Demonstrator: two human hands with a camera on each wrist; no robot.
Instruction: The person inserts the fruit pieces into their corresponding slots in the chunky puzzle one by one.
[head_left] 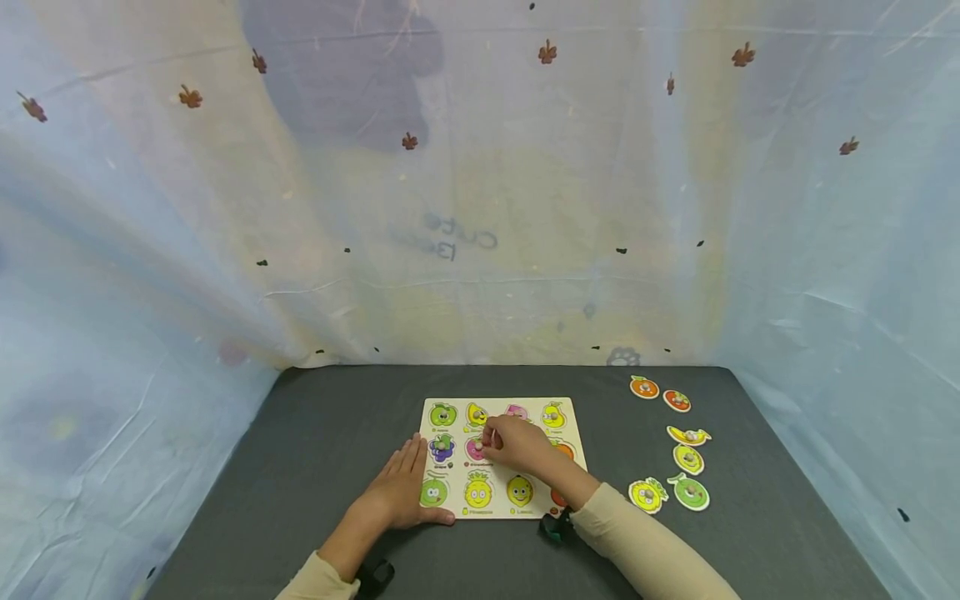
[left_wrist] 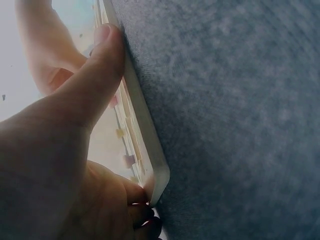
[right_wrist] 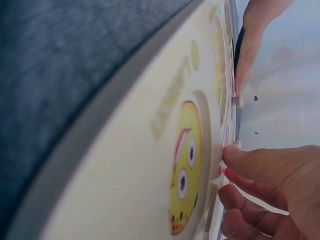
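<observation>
A pale wooden fruit puzzle board point(head_left: 498, 508) lies flat on the dark table. My left hand point(head_left: 401, 483) rests against its left side, fingers straight along that edge and thumb at the front edge. Over the middle row, my right hand point(head_left: 517, 442) pinches a pink fruit puzzle piece point(head_left: 474, 450) at its slot; the fingers hide part of it. The right wrist view shows the thumb and fingertips of the right hand point(right_wrist: 265, 185) close together at the board's surface. A grape piece point(head_left: 442, 450) sits to the left, and a printed lemon point(head_left: 520, 491) is nearer the front.
Loose fruit pieces lie right of the board: an orange point(head_left: 644, 387), a red fruit point(head_left: 677, 401), a banana point(head_left: 688, 436), a round yellow fruit point(head_left: 688, 459), a pineapple point(head_left: 647, 496) and a green fruit point(head_left: 691, 493). A pale patterned curtain point(head_left: 495, 317) borders the table point(head_left: 345, 417).
</observation>
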